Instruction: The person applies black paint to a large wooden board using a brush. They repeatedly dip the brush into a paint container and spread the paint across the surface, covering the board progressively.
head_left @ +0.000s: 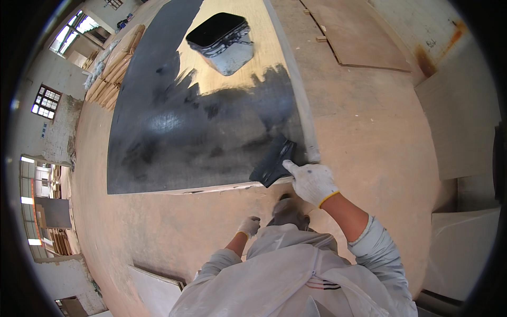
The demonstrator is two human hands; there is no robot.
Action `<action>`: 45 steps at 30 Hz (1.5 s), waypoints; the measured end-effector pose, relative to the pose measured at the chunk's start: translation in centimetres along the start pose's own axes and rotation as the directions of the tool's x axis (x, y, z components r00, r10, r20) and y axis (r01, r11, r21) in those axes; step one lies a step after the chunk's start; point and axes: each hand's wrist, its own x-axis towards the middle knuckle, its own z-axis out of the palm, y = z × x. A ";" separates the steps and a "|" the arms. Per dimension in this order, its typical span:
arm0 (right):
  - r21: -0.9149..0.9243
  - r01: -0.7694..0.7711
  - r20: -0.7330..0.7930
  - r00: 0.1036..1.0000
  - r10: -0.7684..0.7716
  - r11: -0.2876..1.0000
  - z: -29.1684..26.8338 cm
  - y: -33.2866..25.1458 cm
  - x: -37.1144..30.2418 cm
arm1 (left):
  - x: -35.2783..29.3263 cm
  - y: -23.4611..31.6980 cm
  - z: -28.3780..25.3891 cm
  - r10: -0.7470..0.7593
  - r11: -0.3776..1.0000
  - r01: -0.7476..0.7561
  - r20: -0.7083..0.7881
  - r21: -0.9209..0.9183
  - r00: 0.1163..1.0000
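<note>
Black flat spreader point(270, 162), wide-bladed, at the board's near right corner; your right hand point(315, 182), in white knit glove, is clamped on it. Left hand point(249, 226), also gloved, curled low by your body, well apart from the right; can't tell if it grips anything. Board point(266, 31): glossy, streaky black coating point(211, 129), ragged edge, bare yellowish wood beyond. Squarish smeared bucket point(235, 57) stands on that bare patch, in the way. Around: dusty floor point(369, 142), brown bundles point(117, 71) far left, flat brown panel point(364, 37) far right.
</note>
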 end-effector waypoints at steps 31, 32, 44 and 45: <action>-0.023 0.655 0.248 0.736 -0.631 0.755 -19.8 28.0 43.7 | -7.3 45.3 19.9 -0.177 0.945 0.207 0.136 -0.254 0.975; -0.025 0.649 0.227 0.745 -0.628 0.761 -22.2 29.0 45.9 | -9.1 50.3 16.6 -0.240 0.883 0.241 0.053 -0.402 0.969; 0.195 0.675 -0.055 0.732 -0.679 0.712 -34.5 32.0 71.3 | 2.3 71.9 -14.2 -0.530 -0.097 -0.797 -0.646 -0.597 0.549; 0.189 0.696 -0.061 0.712 -0.699 0.692 -35.8 32.0 73.0 | 2.9 73.1 -14.8 -0.584 -0.024 -0.829 -0.665 -0.558 0.465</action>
